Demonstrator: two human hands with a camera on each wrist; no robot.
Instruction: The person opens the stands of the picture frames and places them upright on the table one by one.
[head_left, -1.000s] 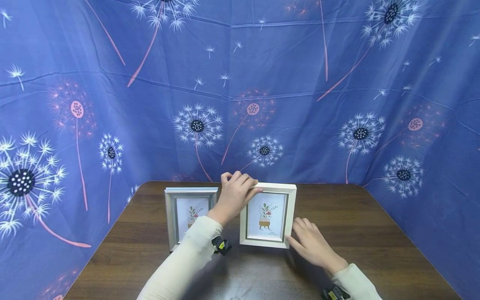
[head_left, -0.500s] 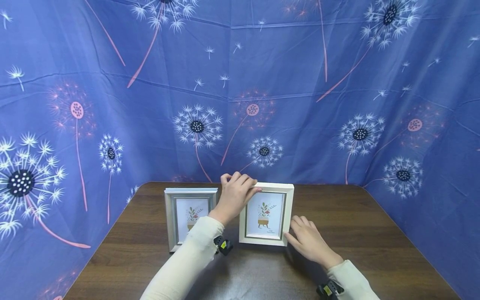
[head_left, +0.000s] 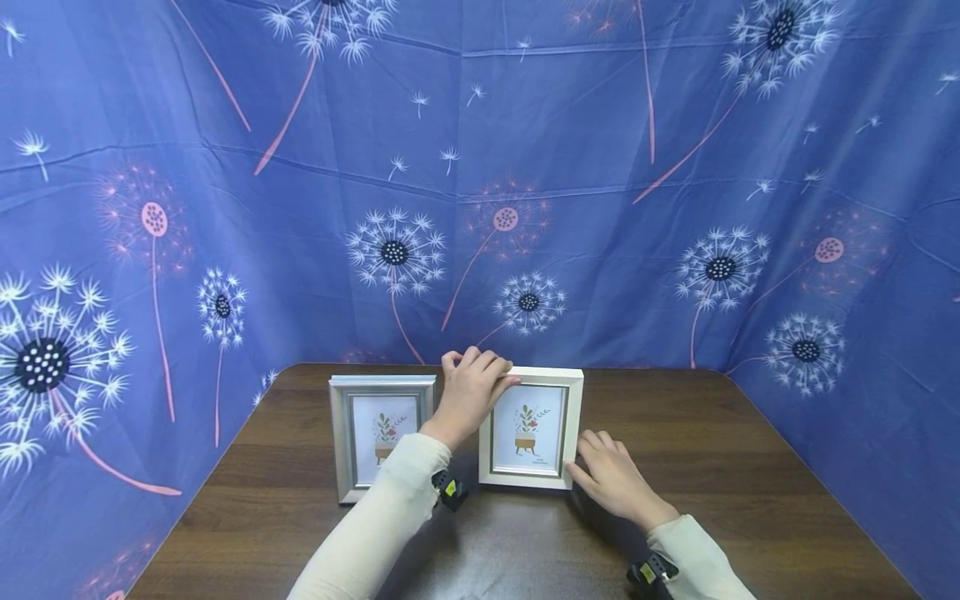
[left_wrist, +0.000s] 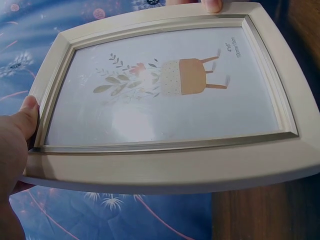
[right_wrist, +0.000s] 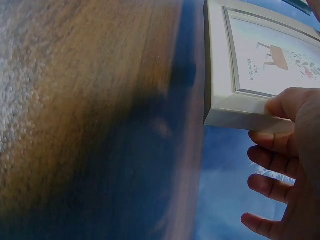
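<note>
A white picture frame (head_left: 530, 425) with a plant-pot print stands upright at mid-table. My left hand (head_left: 469, 395) grips its upper left corner, the thumb (left_wrist: 29, 116) on the front face in the left wrist view. Low on the right side, my right hand (head_left: 617, 479) pinches the frame's edge. In the right wrist view its thumb (right_wrist: 287, 102) lies on the front border, with the index finger behind and the other fingers apart below. Left of it stands a silver picture frame (head_left: 342, 442) with a similar print, partly covered by my left forearm.
Both frames stand on a dark brown wooden table (head_left: 720, 467) with rounded back corners. A blue cloth (head_left: 615, 267) printed with dandelions hangs behind the table and along both sides.
The right side of the white frame has shifted slightly to the left, and my right hand has moved left with it. My left hand keeps its hold at the corner. The silver frame stays put.
</note>
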